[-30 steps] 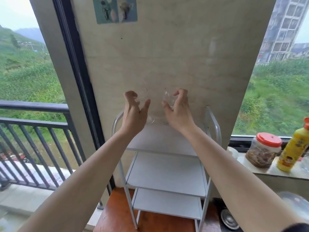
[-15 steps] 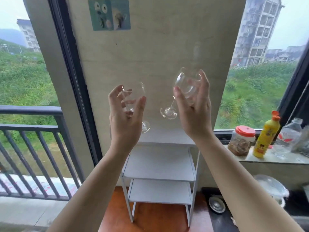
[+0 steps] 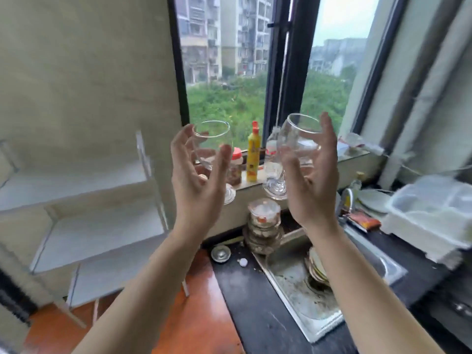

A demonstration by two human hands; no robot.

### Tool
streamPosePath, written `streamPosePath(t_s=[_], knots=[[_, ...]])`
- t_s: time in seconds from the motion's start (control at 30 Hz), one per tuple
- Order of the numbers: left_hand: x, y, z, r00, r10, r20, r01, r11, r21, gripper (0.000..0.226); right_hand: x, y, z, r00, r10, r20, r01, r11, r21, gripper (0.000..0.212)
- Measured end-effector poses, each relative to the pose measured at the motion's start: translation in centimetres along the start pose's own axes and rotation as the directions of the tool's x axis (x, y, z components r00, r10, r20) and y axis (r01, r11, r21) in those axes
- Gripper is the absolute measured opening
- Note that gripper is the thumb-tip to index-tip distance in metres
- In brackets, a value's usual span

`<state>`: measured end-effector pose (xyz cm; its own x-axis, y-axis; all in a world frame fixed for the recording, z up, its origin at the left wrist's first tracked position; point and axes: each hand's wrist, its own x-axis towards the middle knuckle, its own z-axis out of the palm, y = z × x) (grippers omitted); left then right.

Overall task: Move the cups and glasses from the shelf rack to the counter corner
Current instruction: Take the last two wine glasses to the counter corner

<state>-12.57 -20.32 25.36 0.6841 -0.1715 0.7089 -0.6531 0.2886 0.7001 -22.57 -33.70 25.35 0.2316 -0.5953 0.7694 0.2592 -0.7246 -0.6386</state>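
Your left hand (image 3: pixel 196 183) curls round the left glass (image 3: pixel 212 140) and your right hand (image 3: pixel 312 185) curls round the right glass (image 3: pixel 298 134), both rims up, above the worktop (image 3: pixel 255 315) back edge.

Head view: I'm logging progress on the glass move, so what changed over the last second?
Each hand lifted a stemmed glass off the top of the shelf rack and carried it rightwards. The left hand has the left glass and the right hand has the right glass, both now held up near the sink. The right glass, tilted before, is about upright. Unchanged: both grips hold.
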Motion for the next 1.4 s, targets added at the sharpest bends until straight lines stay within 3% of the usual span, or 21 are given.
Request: streamPosePath(t_s=[0.27,0.57,0.8,1.03,1.23,1.4], knots=[[-11.8,5.8,23.8,0.954,0.01,0.3,0.04,0.986,-0.159,0.058,0.9,7.0,-27.3,0.978,0.049,-0.204,-0.101,0.962,-0.253,0.076],[-28.8,16.1,50.5,0.804,0.02,0.595,0.245,0.9,-0.361,0.057,-0.6,10.8,-59.9,0.913,0.014,-0.407,-0.256,0.799,-0.545,0.08],[-39.4,21.0,65.9,0.632,0.133,0.764,0.339,0.839,-0.426,0.058,-2.6,12.7,-78.0,0.804,-0.056,-0.593,-0.421,0.65,-0.633,0.079],[-49.6,26.0,83.1,0.462,0.241,0.853,0.474,0.746,-0.467,0.061,-2.9,16.1,-94.2,0.728,-0.118,-0.676,-0.565,0.456,-0.688,0.078],[-56.7,33.0,96.9,0.26,0.359,0.897,0.605,0.663,-0.44,0.064,-1.4,17.0,-107.3,0.606,-0.233,-0.761,-0.693,0.315,-0.648,0.079],[-63.8,38.1,104.6,0.07,0.444,0.893,0.643,0.665,-0.38,0.063,-3.7,16.9,-116.5,0.46,-0.301,-0.835,-0.789,0.293,-0.54,0.08]])
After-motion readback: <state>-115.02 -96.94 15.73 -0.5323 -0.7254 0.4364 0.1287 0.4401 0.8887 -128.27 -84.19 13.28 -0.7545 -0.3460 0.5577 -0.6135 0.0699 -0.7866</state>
